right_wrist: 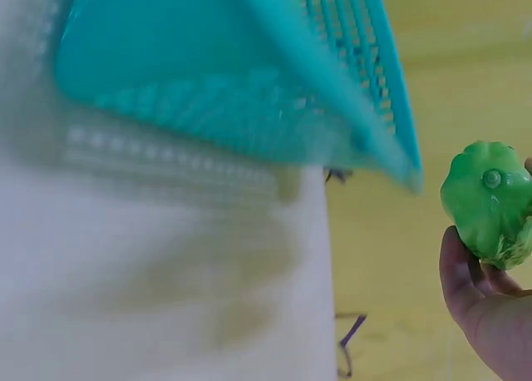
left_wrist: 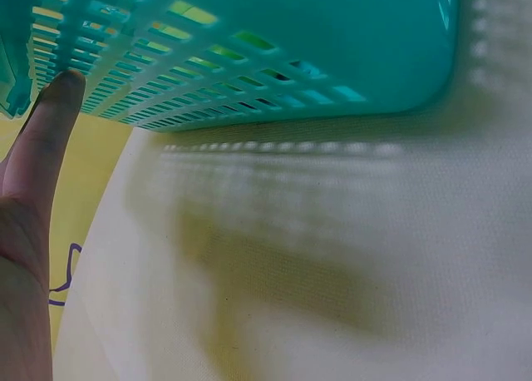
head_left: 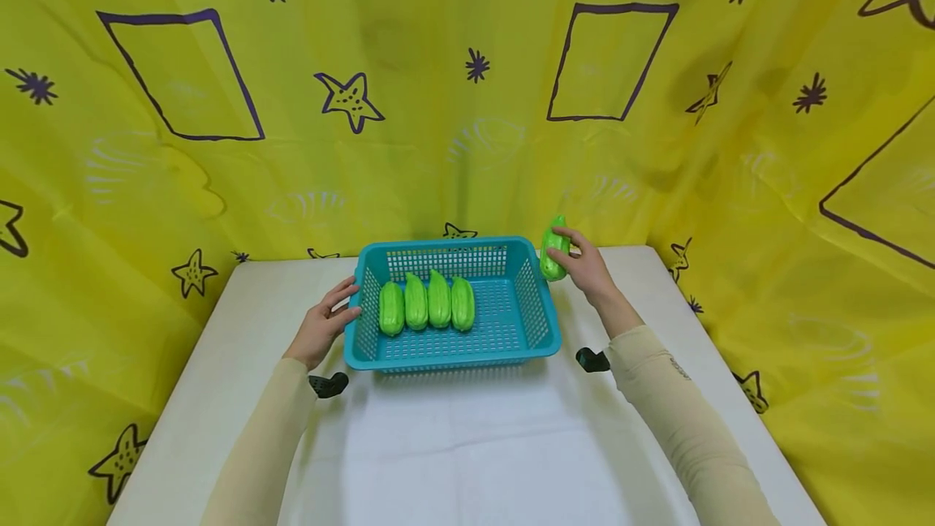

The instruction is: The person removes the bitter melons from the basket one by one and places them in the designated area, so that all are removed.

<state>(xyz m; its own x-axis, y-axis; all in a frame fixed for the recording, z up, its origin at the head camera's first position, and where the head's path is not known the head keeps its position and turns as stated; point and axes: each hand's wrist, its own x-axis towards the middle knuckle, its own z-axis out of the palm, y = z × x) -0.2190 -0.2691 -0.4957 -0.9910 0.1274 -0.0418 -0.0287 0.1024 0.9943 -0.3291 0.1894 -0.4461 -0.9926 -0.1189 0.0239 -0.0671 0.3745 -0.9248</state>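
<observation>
My right hand [head_left: 584, 266] holds a glossy, ridged green bitter gourd [head_left: 553, 254] between thumb and fingers, above and just outside the basket's right rim. In the right wrist view, the blunt end of this bitter gourd [right_wrist: 490, 194] faces the camera, with the fingers [right_wrist: 457, 273] curled against it. My left hand [head_left: 327, 321] touches the left side of the blue-green plastic basket [head_left: 453, 363]. One of its fingers [left_wrist: 50, 131] lies against the perforated outer wall in the left wrist view. Inside the basket, several similar bitter gourds [head_left: 416, 301] lie side by side toward the left.
The basket stands on a white table [head_left: 467, 445]. A yellow patterned curtain [head_left: 424, 169] hangs behind the table and along both sides. Dark wrist-worn pieces [head_left: 329, 385] show beside both forearms. The basket's right half shows its bare mesh floor.
</observation>
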